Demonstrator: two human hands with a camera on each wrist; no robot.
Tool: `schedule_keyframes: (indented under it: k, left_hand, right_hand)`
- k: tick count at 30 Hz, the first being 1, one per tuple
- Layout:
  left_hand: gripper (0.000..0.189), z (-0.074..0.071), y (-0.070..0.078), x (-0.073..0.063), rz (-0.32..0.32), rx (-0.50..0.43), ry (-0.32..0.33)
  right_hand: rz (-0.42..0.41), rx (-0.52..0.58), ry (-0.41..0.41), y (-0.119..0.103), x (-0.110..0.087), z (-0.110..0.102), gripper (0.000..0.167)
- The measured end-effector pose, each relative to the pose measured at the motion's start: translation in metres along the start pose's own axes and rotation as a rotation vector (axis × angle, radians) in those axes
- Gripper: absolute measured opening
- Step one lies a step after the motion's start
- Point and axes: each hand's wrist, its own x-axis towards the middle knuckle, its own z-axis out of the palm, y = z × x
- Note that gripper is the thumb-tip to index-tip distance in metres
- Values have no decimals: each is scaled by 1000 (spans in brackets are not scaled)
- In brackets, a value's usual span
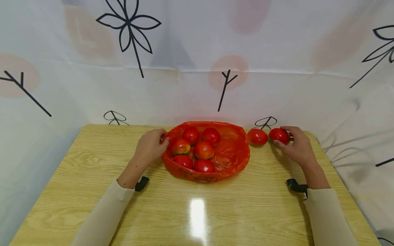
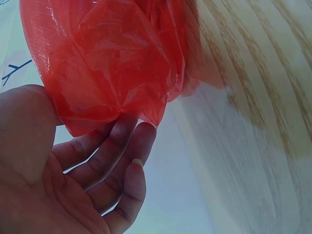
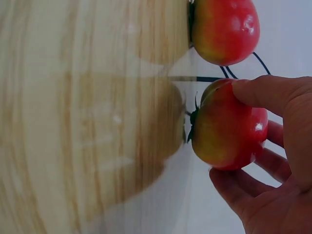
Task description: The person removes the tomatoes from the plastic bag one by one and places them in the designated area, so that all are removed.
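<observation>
A red plastic bag (image 1: pixel 243 160) stands wide open at the back middle of the table, holding several red tomatoes, among them one tomato (image 1: pixel 204 150) near its centre. At the bag's left rim, my left hand (image 1: pixel 149 145) pinches the thin plastic between thumb and fingers. To the right of the bag, my right hand (image 1: pixel 298 147) grips a tomato (image 1: pixel 278 135) from its right side. In the right wrist view this tomato (image 3: pixel 229 126) has its green stem end toward the tabletop. Another tomato (image 1: pixel 257 137) rests between the bag and the held one.
Under everything is a glossy wood-grain table (image 1: pixel 166 212). Close behind its back edge hangs a white patterned cloth (image 1: pixel 191 92), which also runs along the right side. Dark straps (image 1: pixel 296 186) show at both wrists.
</observation>
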Motion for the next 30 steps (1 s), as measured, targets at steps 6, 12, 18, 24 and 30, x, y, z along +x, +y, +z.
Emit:
schedule_keyframes:
  k: [6,12,18,24,30]
  left_hand:
    - [20,0,0,0,4,4,5]
    - [21,0,0,0,4,4,3]
    - [22,0,0,0,2,4,2]
    - [22,0,0,0,3,4,5]
    - [22,1,0,0,1,-1,4]
  right_hand:
    - [35,16,-24,1,-1,1,59]
    - [45,7,-42,1,-1,2,61]
    - [52,6,-64,1,-1,2,64]
    - [81,8,-79,-1,-1,1,68]
    - [96,7,-73,-3,0,-2,68]
